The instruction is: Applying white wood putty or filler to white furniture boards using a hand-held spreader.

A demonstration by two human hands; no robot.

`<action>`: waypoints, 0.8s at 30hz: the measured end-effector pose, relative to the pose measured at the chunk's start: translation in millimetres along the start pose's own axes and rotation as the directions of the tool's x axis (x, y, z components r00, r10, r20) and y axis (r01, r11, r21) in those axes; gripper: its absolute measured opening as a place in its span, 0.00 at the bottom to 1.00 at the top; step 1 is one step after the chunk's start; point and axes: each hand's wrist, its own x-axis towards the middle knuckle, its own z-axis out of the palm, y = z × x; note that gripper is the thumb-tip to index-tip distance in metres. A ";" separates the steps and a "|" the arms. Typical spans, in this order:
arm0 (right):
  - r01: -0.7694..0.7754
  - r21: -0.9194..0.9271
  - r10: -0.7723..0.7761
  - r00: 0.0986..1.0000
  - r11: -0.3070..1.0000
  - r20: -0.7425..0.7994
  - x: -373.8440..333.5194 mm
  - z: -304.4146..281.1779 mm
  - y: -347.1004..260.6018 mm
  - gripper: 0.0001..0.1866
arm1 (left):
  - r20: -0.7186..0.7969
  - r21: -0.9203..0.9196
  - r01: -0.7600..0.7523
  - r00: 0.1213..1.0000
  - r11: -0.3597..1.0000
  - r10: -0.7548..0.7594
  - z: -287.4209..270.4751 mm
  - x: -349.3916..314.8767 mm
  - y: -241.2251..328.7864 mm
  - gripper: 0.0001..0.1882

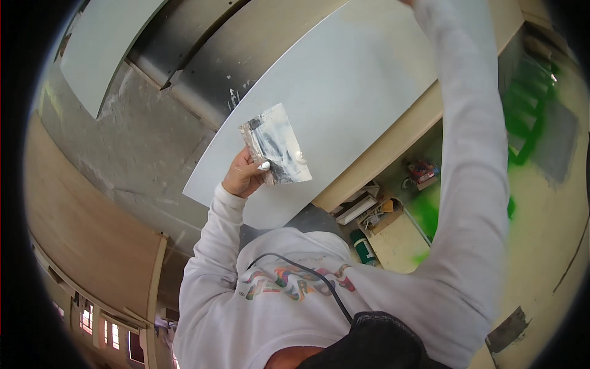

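My left hand grips a flat rectangular putty board by its near left edge. Dark and whitish smears cover the board, and a small dab of white paste clings to its right side. White paste also marks my left thumb. Underneath lies a large pale grey panel with a curved left edge. My right arm reaches far across the panel's right end. Only a sliver of my right hand shows at the top edge, so its fingers and anything in them are hidden.
A wooden ledge runs along the panel's right side. Below it sit a box of odds and ends and a dark green cylinder. Another pale panel stands at upper left. Green paint marks the surface at right.
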 end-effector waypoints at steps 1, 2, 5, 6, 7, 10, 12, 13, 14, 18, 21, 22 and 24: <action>0.110 -0.121 -0.106 0.994 0.987 0.039 40.6 -0.1 -15.3 0.10 | -0.011 -0.011 -0.001 1.000 1.000 0.001 -4.0 -3.7 -2.9 0.27; 0.223 -0.237 -0.209 0.974 0.946 0.083 62.1 0.1 -27.7 0.10 | -0.039 -0.032 -0.018 0.999 0.999 0.017 -5.9 -7.4 -4.3 0.28; 0.276 -0.259 -0.254 0.960 0.926 0.117 63.9 6.9 -24.3 0.10 | -0.101 -0.078 -0.059 0.994 0.995 0.050 -13.9 -18.1 -8.4 0.29; 0.290 -0.273 -0.263 0.955 0.917 0.135 63.2 6.4 -20.1 0.10 | -0.121 -0.092 -0.070 0.991 0.993 0.059 -15.9 -18.8 -9.4 0.29; 0.299 -0.287 -0.264 0.952 0.910 0.155 59.3 4.5 -12.3 0.09 | -0.119 -0.102 -0.067 0.991 0.993 0.055 -17.8 -19.4 -9.0 0.29; 0.317 -0.326 -0.257 0.943 0.891 0.213 48.2 7.1 6.9 0.09 | -0.120 -0.114 -0.053 0.992 0.992 0.040 -21.9 -19.5 -7.2 0.30; 0.311 -0.349 -0.236 0.941 0.884 0.242 44.0 9.8 17.5 0.09 | -0.113 -0.093 -0.062 0.992 0.994 0.051 -22.6 -16.3 -4.0 0.29; 0.301 -0.360 -0.218 0.942 0.883 0.254 38.8 11.0 22.0 0.09 | -0.102 -0.087 -0.049 0.994 0.995 0.040 -23.0 -15.5 -1.1 0.29; 0.289 -0.371 -0.198 0.944 0.883 0.265 35.7 12.3 25.6 0.09 | -0.088 -0.056 -0.060 0.995 0.997 0.055 -22.6 -14.6 2.1 0.28; -0.088 0.512 0.031 0.992 0.854 0.120 -82.7 10.5 49.7 0.14 | -0.042 0.006 -0.059 0.997 0.998 0.059 -11.9 -20.8 18.7 0.27; 0.040 0.378 -0.046 0.999 0.925 0.008 -89.9 7.9 40.3 0.16 | -0.048 0.063 -0.018 0.999 0.998 0.021 -3.6 -16.4 26.6 0.26; 0.056 0.116 -0.044 0.994 0.992 -0.104 -75.2 -0.8 24.4 0.16 | -0.051 0.068 -0.018 0.998 0.997 0.021 -0.6 -18.0 26.3 0.26; 0.039 0.010 -0.038 0.998 0.999 -0.052 -27.5 -19.2 -1.8 0.11 | -0.032 0.122 0.040 0.999 0.992 -0.036 2.9 -6.8 31.5 0.25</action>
